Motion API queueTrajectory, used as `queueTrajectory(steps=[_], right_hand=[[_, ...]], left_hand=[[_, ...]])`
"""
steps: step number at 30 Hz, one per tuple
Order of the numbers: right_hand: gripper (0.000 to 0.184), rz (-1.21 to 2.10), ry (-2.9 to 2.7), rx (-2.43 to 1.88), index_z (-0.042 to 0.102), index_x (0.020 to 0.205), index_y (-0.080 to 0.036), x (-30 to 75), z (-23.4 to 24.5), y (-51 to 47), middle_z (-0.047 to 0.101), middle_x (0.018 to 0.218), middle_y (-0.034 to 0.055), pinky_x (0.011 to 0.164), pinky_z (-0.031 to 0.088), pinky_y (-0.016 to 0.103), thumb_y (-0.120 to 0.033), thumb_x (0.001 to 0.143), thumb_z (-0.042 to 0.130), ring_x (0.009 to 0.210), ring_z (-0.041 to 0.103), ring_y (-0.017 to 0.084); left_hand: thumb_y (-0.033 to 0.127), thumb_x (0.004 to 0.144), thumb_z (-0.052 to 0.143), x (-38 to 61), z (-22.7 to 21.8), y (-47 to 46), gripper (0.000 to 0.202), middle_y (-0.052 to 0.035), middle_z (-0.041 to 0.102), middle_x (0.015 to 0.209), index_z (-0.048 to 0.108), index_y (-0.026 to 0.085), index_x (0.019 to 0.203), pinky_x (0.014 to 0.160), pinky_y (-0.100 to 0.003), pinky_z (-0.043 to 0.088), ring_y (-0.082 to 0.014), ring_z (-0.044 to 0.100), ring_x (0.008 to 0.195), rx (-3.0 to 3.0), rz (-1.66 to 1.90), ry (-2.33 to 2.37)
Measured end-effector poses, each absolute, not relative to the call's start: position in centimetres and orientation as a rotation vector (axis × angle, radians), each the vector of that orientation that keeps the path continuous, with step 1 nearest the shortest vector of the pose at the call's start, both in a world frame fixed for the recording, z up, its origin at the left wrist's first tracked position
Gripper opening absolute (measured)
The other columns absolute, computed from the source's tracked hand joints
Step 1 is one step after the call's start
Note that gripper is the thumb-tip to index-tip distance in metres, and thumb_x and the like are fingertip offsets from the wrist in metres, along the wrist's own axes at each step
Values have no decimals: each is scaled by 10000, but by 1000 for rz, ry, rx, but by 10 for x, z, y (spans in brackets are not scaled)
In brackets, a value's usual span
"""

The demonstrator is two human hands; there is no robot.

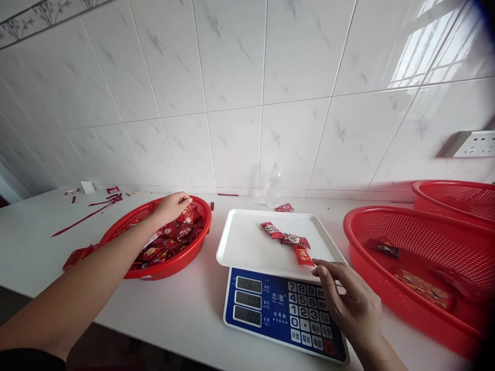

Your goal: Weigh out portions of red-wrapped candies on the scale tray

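My left hand (pixel 173 207) is over the far side of a red plastic basket (pixel 201 238) full of small red wrapped packets (pixel 170 239). Its fingers are curled together, and whatever they may grip is hidden. At the front right edge of the scale's white tray (pixel 243 242), my right hand (pixel 350 296) has thumb and index finger stretched out slightly apart, with nothing visible between them. Close to those fingertips lies a bright red packet (pixel 303 256). Two darker red packets, one in the middle (pixel 294 240) and one farther left (pixel 272 230), lie beside it on the tray.
The blue-fronted scale (pixel 266 309) stands on a white table (pixel 154 314). A large red basket (pixel 386 214) with a few packets is at right, another basket (pixel 456 188) behind it. A clear bottle (pixel 274 185) stands by the tiled wall; red strips (pixel 83 221) lie far left.
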State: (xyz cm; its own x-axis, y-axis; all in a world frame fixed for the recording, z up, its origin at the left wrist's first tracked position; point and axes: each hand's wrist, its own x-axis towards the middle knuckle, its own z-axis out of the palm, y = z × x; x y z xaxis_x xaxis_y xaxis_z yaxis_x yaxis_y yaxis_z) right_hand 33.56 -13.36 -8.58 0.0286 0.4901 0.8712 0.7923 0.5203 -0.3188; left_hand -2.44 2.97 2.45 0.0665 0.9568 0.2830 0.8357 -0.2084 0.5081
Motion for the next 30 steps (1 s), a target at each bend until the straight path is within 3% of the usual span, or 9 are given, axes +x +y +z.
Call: queueTrajectory(steps=[4, 9, 14, 19, 21, 23, 25, 30], right_hand=[[100, -321, -1616, -1095, 602, 912, -200, 335, -84, -135, 627, 701, 7, 558, 474, 236, -167, 916, 508, 613, 599, 124], [104, -300, -1610, -1078, 599, 932, -188, 336, -84, -133, 617, 693, 1, 572, 466, 231, -131, 904, 517, 627, 589, 117], [109, -300, -1600, -1074, 595, 944, -185, 335, -83, -132, 614, 695, -1, 580, 474, 230, -126, 908, 510, 613, 579, 110], [109, -299, -1601, -1046, 593, 948, -188, 335, -84, -133, 614, 698, 3, 569, 468, 239, -133, 911, 507, 609, 578, 117], [112, -296, -1600, -1042, 591, 952, -187, 335, -83, -133, 614, 698, 3, 568, 466, 238, -128, 911, 505, 610, 579, 116], [112, -295, -1600, -1044, 591, 957, -184, 335, -82, -133, 613, 698, 4, 571, 465, 235, -123, 910, 509, 615, 581, 114], [112, -297, -1602, -1039, 591, 958, -182, 335, -82, -132, 613, 695, 3, 571, 464, 232, -122, 910, 510, 614, 580, 111], [109, -300, -1612, -1022, 588, 949, -182, 334, -81, -131, 617, 694, 4, 564, 466, 233, -129, 917, 498, 611, 579, 113]], left_hand=[[440, 835, 435, 38, 19, 20, 275, -12, 641, 819, 564, 201, 876, 681, -270, 440, -178, 581, 748, 2131, 919, 1555], [374, 861, 460, 121, -3, -3, 223, -5, 662, 819, 589, 207, 934, 612, -251, 451, -155, 596, 690, 2173, 783, 1229], [302, 874, 465, 153, -12, -6, 175, 16, 622, 725, 599, 211, 940, 546, -241, 411, -127, 536, 568, 2231, 683, 1212], [267, 889, 446, 149, -18, 13, 211, -20, 655, 755, 597, 209, 1025, 662, -309, 450, -187, 600, 686, 2323, 625, 1331], [301, 895, 458, 150, -23, 18, 262, -60, 690, 928, 577, 213, 1112, 776, -349, 466, -223, 626, 866, 2375, 595, 1309], [368, 898, 475, 152, -28, 18, 375, -99, 619, 1229, 516, 219, 1240, 940, -383, 421, -246, 548, 1138, 2437, 555, 1235], [485, 893, 471, 157, -31, 13, 526, -120, 451, 1441, 441, 221, 1346, 1068, -440, 310, -274, 372, 1335, 2487, 490, 1156], [757, 815, 320, 175, -28, -12, 810, -123, 163, 1578, 266, 293, 1477, 1092, -649, 56, -361, 36, 1445, 2561, 57, 1071]])
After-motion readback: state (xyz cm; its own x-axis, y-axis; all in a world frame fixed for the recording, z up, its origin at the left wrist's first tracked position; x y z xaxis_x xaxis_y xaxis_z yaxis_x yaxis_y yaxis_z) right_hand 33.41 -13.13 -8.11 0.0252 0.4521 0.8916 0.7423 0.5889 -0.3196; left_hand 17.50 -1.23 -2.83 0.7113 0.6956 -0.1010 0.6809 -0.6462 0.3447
